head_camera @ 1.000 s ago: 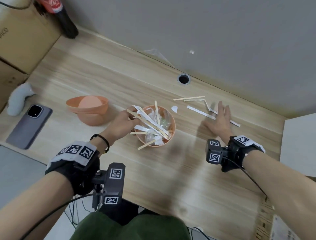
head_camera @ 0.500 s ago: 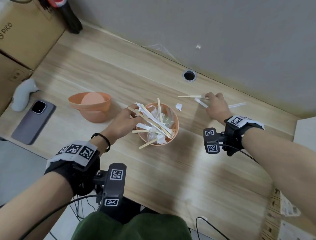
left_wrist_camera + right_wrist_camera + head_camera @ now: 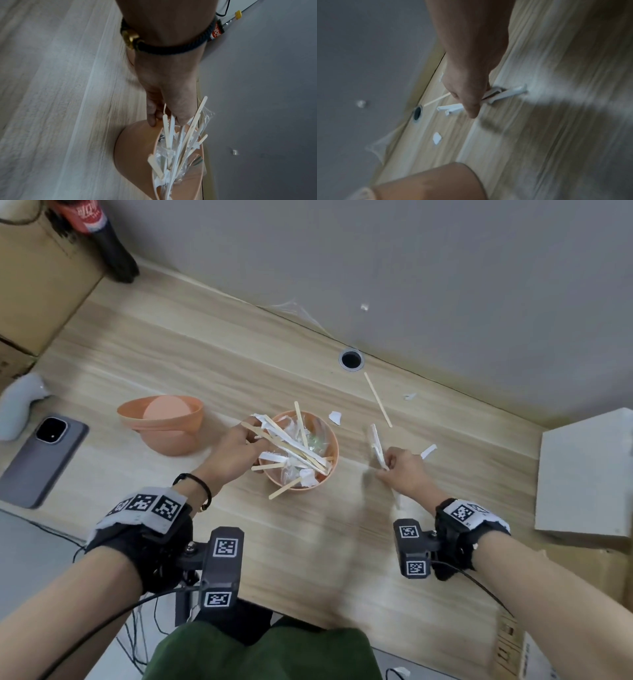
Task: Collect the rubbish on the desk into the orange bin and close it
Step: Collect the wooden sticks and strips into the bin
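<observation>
The orange bin (image 3: 329, 470) stands mid-desk, stuffed with wooden sticks, white paper strips and clear plastic. My left hand (image 3: 251, 438) pinches its left rim, thumb on the outer wall (image 3: 133, 148) and fingers (image 3: 180, 119) inside. Just right of the bin, my right hand (image 3: 388, 465) grips a bundle of white paper strips (image 3: 376, 445), whose ends stick out on both sides of the fist (image 3: 508, 93). A wooden stick (image 3: 378, 400) lies loose near the cable hole. White paper scraps (image 3: 335, 417) (image 3: 428, 451) (image 3: 410, 396) lie around it. The orange lid (image 3: 164, 422) rests upside down to the left.
A phone (image 3: 41, 460) and a grey object (image 3: 20, 402) lie at the left edge. A cola bottle (image 3: 106, 237) and cardboard boxes (image 3: 37, 278) stand at the back left. The cable hole (image 3: 351, 359) is by the wall. A white box (image 3: 585, 474) sits at the right.
My right hand closed on the paper strips at the far right and drew them back toward the bin. The wooden stick stayed behind and now lies turned near the hole. The left hand kept its hold.
</observation>
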The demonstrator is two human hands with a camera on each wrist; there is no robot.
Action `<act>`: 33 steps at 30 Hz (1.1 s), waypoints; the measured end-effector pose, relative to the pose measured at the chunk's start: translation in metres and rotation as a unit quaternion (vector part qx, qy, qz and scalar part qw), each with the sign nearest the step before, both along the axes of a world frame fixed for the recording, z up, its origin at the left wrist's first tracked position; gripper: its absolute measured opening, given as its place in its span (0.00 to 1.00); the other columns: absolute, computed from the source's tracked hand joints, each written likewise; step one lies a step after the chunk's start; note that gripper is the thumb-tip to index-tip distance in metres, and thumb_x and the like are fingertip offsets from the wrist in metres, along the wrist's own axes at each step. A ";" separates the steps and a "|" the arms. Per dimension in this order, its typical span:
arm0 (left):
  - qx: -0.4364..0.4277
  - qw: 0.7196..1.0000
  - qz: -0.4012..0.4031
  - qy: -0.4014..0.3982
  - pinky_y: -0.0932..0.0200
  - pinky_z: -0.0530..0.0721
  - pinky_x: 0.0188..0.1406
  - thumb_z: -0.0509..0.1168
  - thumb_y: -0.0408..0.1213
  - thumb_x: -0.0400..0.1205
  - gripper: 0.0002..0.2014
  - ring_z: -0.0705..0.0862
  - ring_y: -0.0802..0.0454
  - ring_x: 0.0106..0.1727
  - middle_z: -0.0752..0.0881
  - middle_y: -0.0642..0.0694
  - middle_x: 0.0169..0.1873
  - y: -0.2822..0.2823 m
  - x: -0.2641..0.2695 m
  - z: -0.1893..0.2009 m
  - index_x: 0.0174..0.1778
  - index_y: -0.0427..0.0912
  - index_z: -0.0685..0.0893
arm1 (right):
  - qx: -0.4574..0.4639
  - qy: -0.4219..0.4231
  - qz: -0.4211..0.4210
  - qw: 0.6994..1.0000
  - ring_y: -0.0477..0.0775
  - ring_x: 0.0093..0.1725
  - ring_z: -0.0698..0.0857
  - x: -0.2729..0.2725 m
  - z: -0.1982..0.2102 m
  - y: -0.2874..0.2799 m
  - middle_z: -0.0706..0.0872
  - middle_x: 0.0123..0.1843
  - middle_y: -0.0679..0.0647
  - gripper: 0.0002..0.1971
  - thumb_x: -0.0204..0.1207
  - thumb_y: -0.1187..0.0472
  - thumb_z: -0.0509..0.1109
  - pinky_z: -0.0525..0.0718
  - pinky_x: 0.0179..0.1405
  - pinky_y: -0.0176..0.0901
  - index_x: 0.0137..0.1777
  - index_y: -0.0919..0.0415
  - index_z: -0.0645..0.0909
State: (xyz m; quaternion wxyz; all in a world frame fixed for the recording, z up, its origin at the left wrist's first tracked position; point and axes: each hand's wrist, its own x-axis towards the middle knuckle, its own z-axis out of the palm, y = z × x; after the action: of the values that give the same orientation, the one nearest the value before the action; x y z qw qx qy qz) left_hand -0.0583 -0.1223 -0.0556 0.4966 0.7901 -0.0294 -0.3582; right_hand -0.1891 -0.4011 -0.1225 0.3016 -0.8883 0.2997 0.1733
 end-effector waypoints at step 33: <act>-0.028 0.999 -0.014 0.042 0.44 0.82 0.43 0.63 0.27 0.82 0.14 0.82 0.40 0.42 0.83 0.36 0.43 0.002 -0.013 0.009 0.59 0.47 0.83 | -0.006 0.052 -0.038 0.998 0.66 0.55 0.84 0.017 0.022 0.004 0.84 0.56 0.59 0.31 0.75 0.39 0.61 0.80 0.51 0.54 0.72 0.59 0.66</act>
State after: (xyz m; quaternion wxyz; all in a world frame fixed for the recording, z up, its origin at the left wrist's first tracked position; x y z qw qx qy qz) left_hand -0.0715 -0.1204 -0.0463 0.5139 0.7598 -0.0298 -0.3972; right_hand -0.1717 -0.3972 -0.1002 0.2865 -0.8680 0.3492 0.2063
